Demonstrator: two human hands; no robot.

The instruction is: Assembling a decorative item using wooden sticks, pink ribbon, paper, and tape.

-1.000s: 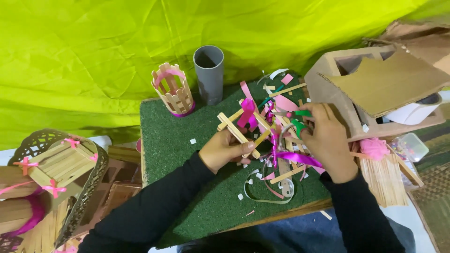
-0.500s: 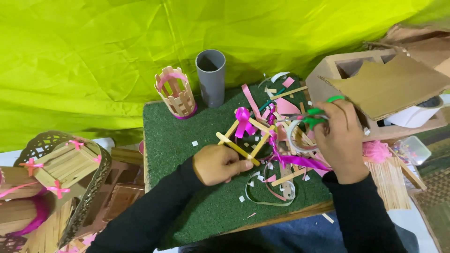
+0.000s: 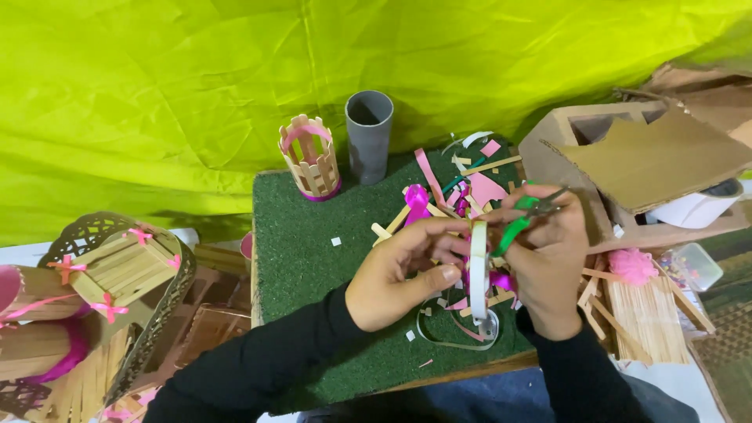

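While the stick frame that the left hand (image 3: 403,274) was gripping a second ago is lying back among the scraps (image 3: 462,196) at the centre of the frame, both hands are now meeting over the green mat (image 3: 305,235) around a white strip (image 3: 478,266). That is suggesting the work is moving from the frame to cutting. The left fingers (image 3: 439,276) are curling closed on the strip, thumb and forefinger pinching its left face, so it is standing upright between the two hands. The right hand (image 3: 548,258) is closing around green-handled scissors (image 3: 521,219), fingers through the loops; the blades are seemingly just open at the strip's top edge, though blur is making that hard to judge. The strip's lower end is trailing toward a loop of tape on the mat.
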